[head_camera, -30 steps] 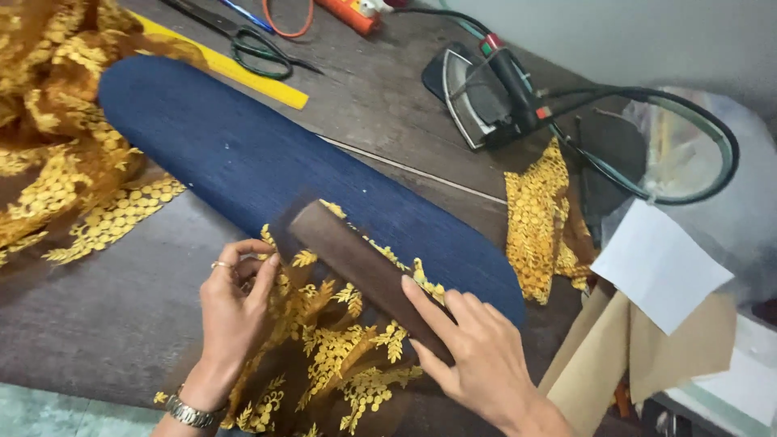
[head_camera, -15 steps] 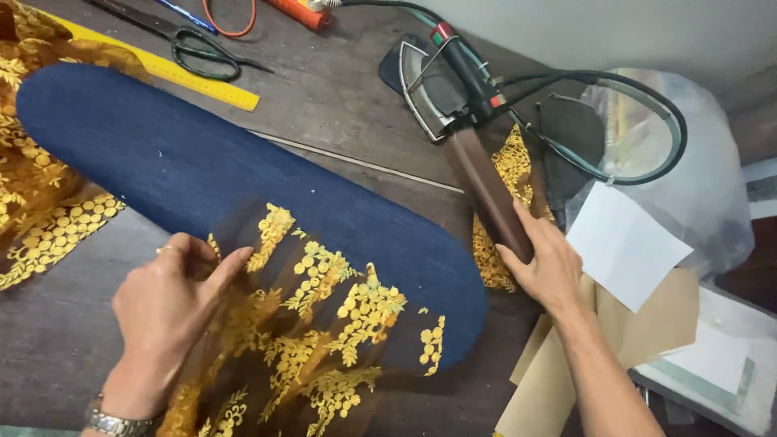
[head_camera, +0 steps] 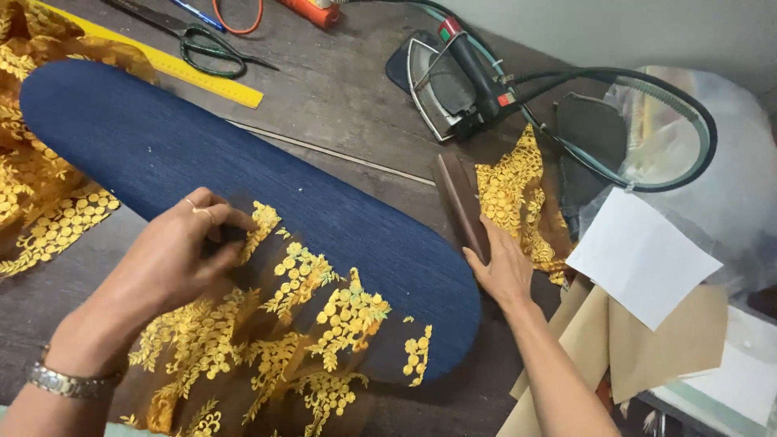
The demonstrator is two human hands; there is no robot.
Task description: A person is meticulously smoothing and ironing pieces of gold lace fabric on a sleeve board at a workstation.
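The right hand (head_camera: 506, 271) has laid the brown wooden block (head_camera: 461, 204) near the iron (head_camera: 453, 81), fingers flat on it; the left hand (head_camera: 182, 255) pinches gold-embroidered fabric (head_camera: 316, 324) on the blue pressing board (head_camera: 162, 150).

The sleeve board (head_camera: 243, 170) is dark denim blue. Over its near end lies sheer brown lace fabric (head_camera: 283, 340) with golden-yellow floral embroidery. The wooden block (head_camera: 460, 202) is dark brown, the ruler (head_camera: 194, 73) yellow, the paper sheet (head_camera: 643, 257) white, the desk (head_camera: 340, 97) grey-brown.
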